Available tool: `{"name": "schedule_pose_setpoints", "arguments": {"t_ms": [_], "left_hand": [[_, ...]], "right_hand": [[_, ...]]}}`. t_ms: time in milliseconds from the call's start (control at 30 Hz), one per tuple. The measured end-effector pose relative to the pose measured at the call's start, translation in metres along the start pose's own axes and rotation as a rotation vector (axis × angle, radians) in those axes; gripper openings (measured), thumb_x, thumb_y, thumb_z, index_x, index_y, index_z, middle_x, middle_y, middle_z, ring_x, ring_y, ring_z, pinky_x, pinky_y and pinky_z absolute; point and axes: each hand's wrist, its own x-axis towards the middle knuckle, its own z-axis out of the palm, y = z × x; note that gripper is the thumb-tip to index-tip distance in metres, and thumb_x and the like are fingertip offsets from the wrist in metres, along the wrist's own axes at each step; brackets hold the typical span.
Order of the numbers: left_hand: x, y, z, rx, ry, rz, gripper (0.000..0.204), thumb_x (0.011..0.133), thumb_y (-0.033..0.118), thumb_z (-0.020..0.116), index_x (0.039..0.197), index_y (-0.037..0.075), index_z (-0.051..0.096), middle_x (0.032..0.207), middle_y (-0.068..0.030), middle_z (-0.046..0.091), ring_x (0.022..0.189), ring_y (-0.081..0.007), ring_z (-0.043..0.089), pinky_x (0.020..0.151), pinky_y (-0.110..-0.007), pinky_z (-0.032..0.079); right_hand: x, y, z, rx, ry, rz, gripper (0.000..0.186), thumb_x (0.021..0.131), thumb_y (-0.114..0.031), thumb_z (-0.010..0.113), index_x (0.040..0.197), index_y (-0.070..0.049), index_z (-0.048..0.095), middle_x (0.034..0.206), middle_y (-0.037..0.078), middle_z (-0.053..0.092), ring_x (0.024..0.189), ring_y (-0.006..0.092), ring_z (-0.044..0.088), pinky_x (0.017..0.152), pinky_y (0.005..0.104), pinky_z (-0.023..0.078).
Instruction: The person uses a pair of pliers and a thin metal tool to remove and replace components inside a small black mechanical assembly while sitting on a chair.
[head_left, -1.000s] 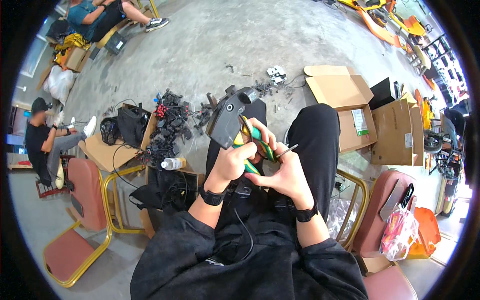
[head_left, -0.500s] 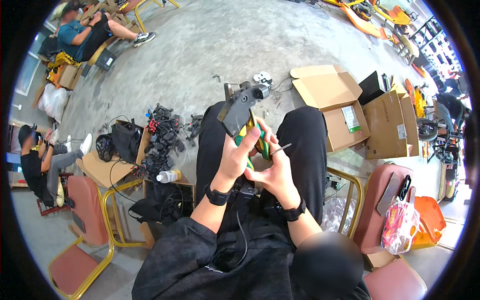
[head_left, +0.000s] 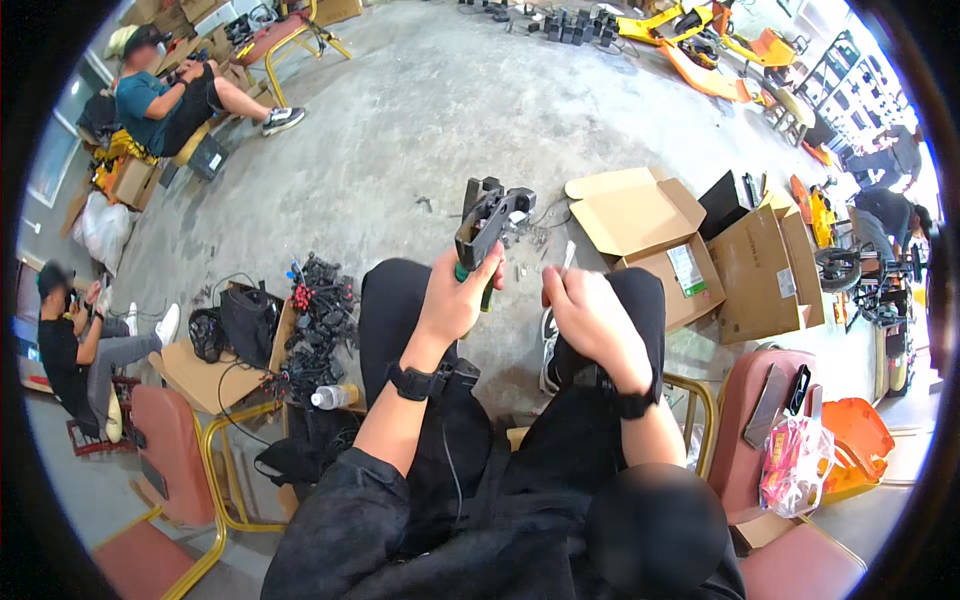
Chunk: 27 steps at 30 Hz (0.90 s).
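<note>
- The black plastic housing (head_left: 486, 226) is being held up beyond the gap between the knees, above the left hand (head_left: 450, 297).
- The left fingers are being wrapped around its lower end and a green handle (head_left: 487, 297), with the thumb laid across, presumably to steady the weight.
- The right hand (head_left: 603, 328) is being held apart, fingers curled in; whether the pale slim piece (head_left: 569, 254) above is being pinched cannot be told.

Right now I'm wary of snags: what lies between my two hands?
In the head view, a green handle at the left hand, then floor with small bits, up to the right hand.
</note>
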Motion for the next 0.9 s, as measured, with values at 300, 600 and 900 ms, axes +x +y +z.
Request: {"name": "schedule_pose_setpoints", "arguments": {"t_ms": [300, 600, 900], "left_hand": [[0.005, -0.026, -0.032, 0.103, 0.062, -0.211, 0.025, 0.093, 0.025, 0.051, 0.083, 0.001, 0.054, 0.072, -0.0047, 0.057, 0.062, -0.0130, 0.054, 0.059, -0.027, 0.044], [-0.020, -0.020, -0.041, 0.085, 0.101, -0.282, 0.027, 0.091, 0.026, 0.054, 0.085, -0.001, 0.056, 0.070, -0.0034, 0.055, 0.061, -0.0130, 0.055, 0.059, -0.027, 0.046], [-0.027, -0.030, -0.036, 0.124, 0.116, -0.196, 0.018, 0.088, 0.017, 0.058, 0.084, 0.000, 0.057, 0.068, -0.0031, 0.060, 0.062, -0.0091, 0.055, 0.061, -0.025, 0.045]], "right_hand": [[0.035, 0.004, 0.024, 0.321, 0.112, -0.090, 0.020, 0.089, -0.020, 0.050, 0.091, 0.001, 0.047, 0.066, 0.022, 0.057, 0.063, 0.0390, 0.058, 0.058, 0.0397, 0.045], [0.029, 0.004, 0.031, 0.292, 0.120, -0.475, 0.005, 0.085, -0.005, 0.051, 0.084, -0.001, 0.054, 0.073, 0.014, 0.047, 0.072, 0.0324, 0.047, 0.066, 0.0383, 0.039], [0.038, 0.014, 0.040, 0.159, 0.156, -0.577, 0.005, 0.082, -0.005, 0.055, 0.083, -0.001, 0.055, 0.074, 0.012, 0.048, 0.072, 0.0293, 0.046, 0.065, 0.0362, 0.037]]}}
